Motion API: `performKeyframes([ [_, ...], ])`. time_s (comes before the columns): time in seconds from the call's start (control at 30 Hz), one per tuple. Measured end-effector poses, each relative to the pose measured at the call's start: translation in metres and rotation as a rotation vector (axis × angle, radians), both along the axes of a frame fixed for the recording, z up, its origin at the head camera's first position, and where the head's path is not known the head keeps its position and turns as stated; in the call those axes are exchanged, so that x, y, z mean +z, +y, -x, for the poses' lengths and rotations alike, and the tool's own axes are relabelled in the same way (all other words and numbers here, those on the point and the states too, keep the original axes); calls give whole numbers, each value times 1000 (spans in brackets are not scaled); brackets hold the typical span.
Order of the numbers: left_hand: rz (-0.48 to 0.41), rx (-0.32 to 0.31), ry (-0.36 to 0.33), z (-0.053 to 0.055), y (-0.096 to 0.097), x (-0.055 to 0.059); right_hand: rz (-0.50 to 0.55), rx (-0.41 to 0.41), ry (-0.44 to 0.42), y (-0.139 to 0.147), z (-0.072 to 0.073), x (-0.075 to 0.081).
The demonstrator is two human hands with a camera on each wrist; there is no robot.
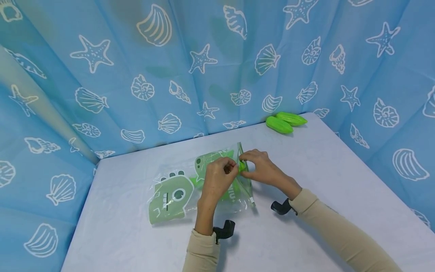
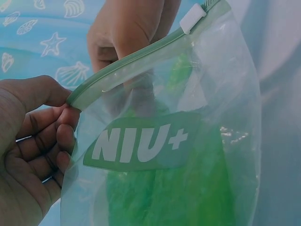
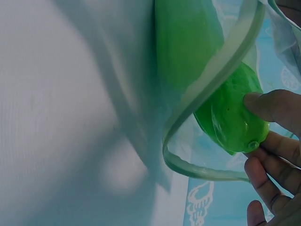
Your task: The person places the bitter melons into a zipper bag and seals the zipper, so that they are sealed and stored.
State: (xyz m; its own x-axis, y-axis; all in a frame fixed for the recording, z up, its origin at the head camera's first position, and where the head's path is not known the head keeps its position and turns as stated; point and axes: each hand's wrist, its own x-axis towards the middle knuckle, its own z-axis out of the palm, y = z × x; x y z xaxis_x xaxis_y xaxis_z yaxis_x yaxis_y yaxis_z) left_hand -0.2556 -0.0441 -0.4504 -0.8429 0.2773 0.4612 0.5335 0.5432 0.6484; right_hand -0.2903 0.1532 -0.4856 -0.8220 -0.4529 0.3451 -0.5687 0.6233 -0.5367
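Note:
A clear zip bag (image 1: 171, 198) with green dinosaur prints lies on the table, its mouth towards the right. My left hand (image 1: 217, 177) pinches the bag's green zip rim between thumb and fingers, as the left wrist view shows. At the mouth, my right hand (image 1: 263, 168) grips the end of a smooth green oblong fruit (image 3: 237, 115), thumb on one side and fingers on the other. Most of that fruit is inside the bag. Another green fruit (image 3: 186, 42) shows through the plastic beside it. A white slider (image 2: 193, 19) sits at one end of the zip.
Two more green fruits (image 1: 280, 124) lie together at the table's far right corner. The table (image 1: 119, 189) has a white cover. A blue curtain (image 1: 217, 75) with shell and starfish prints stands behind it and along both sides.

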Motion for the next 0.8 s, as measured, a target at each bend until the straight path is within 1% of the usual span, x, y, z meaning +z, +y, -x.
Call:
performKeyframes([
  [0.1, 0, 0, 5, 0, 0, -1, 0, -5, -18, -3, -2, -1],
  [0.3, -12, 2, -9, 0, -1, 0, 7, -11, -39, -6, -3, -2],
  [0.43, -18, -3, -15, -1, -3, 1, 23, 9, -23, -1, -1, 0],
  [0.57, -12, 15, -18, -1, -3, 0, 44, 13, 2, 9, 5, 5],
  [0.67, -8, 19, -22, -1, -2, 0, 46, -37, 16, 22, 11, 6],
  [0.8, -8, 14, -39, 0, 1, -1, 25, -137, 22, 46, 19, 3],
])
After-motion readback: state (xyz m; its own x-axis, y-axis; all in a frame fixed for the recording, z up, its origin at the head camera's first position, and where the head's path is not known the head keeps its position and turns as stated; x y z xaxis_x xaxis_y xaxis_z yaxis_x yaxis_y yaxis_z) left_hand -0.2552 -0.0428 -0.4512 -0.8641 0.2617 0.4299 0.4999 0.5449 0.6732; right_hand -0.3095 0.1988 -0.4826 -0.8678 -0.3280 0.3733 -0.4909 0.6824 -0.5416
